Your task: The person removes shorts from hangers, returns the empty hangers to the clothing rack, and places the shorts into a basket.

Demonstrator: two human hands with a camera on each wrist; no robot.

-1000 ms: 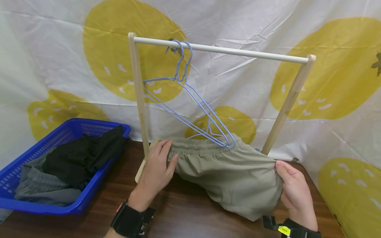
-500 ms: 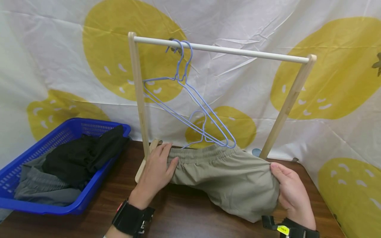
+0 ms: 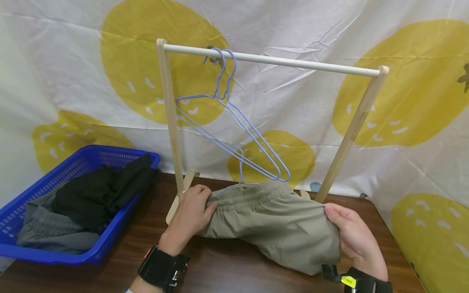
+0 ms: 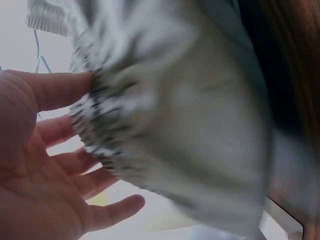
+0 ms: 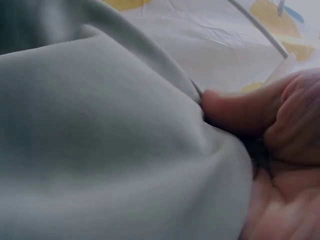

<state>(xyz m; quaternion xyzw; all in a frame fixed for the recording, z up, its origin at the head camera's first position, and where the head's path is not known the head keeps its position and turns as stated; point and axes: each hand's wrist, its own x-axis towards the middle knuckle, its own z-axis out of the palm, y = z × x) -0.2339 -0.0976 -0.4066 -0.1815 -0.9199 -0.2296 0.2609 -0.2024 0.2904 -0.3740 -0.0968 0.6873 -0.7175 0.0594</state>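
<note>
Grey-green shorts (image 3: 271, 228) with a gathered elastic waistband (image 4: 107, 115) are stretched between both hands over the table. My left hand (image 3: 192, 209) pinches the waistband's left end, thumb in front and fingers behind it, as the left wrist view shows. My right hand (image 3: 357, 238) grips the fabric on the right side, with the thumb (image 5: 232, 112) on top; its other fingers are mostly hidden by cloth. A blue wire hanger (image 3: 240, 173) stands up out of the waistband, its lower part hidden inside or behind the shorts.
Two more blue hangers (image 3: 231, 106) hang from the white rod (image 3: 293, 62) of a wooden rack (image 3: 170, 122), just above the shorts. At left, a blue basket (image 3: 91, 256) holds black and grey clothes (image 3: 99, 199). A patterned cloth hangs behind the brown table (image 3: 216, 272).
The shorts have come lower and nearer, and the right hand has shifted slightly left with them. The hanger in the waistband has moved left; its hook rose, then dropped again. The left hand barely moved.
</note>
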